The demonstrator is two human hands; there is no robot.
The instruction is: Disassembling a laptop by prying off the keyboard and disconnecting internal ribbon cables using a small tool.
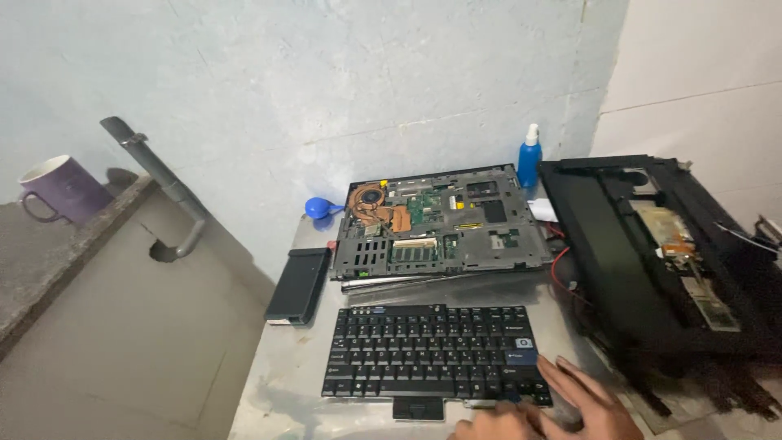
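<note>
A laptop teardown is under way, and the part in hand is the detached keyboard, which lies flat on the metal table just in front of the opened laptop base. The right hand rests with fingers spread and flat on the table at the keyboard's near right corner, fingertips touching its edge; its grip is open and holds nothing. The left hand sits just beside it at the keyboard's front edge, mostly cut off by the frame, so I cannot tell whether its grip is closed on anything.

By my reading, the keyboard has been set aside and is being steadied or repositioned; moving it cleanly would call for a hold on both its edges and care with the tab that sticks out at its front.

Left of the keyboard lies a black battery pack; behind the base stand a blue air blower and a blue spray bottle. Right of the keyboard leans the black lid assembly, its lower part dark and blurred, with red wires only faintly visible. A purple mug stands far left on a ledge.
</note>
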